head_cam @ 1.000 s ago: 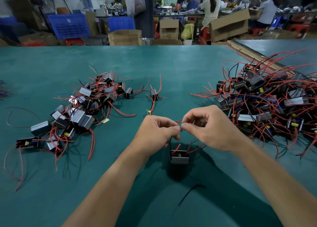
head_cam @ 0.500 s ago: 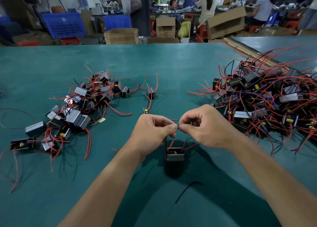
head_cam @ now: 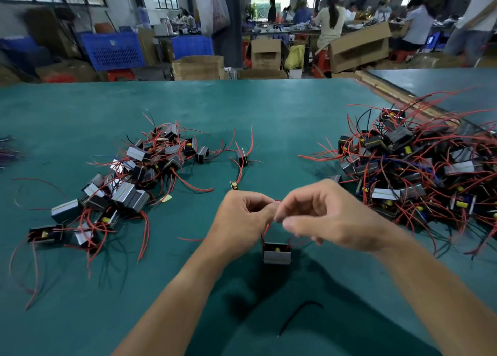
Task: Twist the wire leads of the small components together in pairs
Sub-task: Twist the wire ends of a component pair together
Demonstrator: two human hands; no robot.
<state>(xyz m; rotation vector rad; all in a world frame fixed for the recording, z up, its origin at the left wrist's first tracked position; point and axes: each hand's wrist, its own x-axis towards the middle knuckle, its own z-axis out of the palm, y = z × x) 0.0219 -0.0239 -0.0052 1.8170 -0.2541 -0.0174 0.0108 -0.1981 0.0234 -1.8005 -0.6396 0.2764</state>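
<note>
- Desk point(head_cam: 269, 108): green mat, carrying everything. Keep the work low over the bare patch between the two piles, to keep any drop close.
- Right pile point(head_cam: 419, 167): large tangle of parts with loose red wires, judged the unworked stock. Well apart from the hands, off to the right. Draw the next piece from the near edge to avoid dragging neighbours along by their wires.
- Left pile point(head_cam: 134, 183): smaller heap, judged the finished lot, though too small to confirm any twists. Set done pieces here, away from the stock.
- Right hand point(head_cam: 330, 215): blurred, fingers loosely curled, tips just beside the left pinch. Cannot tell whether this grip has a lead or nothing. Take the free ends and roll between thumb and forefinger, one direction only.
- Left hand point(head_cam: 242, 218): grip closed to a pinch, thumb and forefinger curled on the red leads point(head_cam: 277, 201). Use as the anchor: hold firm, close under the twist point.
- Component point(head_cam: 277, 254): small grey-and-black block, hanging by its leads below and between the hands. Just above the desk or touching it; cannot tell which. Let hang free to avoid winding the body round with the twist.
- Red leads again: rising from the component into the left pinch, with a short end showing above. Level the two ends before twisting; keep any third lead out.
- Black offcut point(head_cam: 298, 312): lying on the desk nearer the body, apart from the work. Leave alone.
</note>
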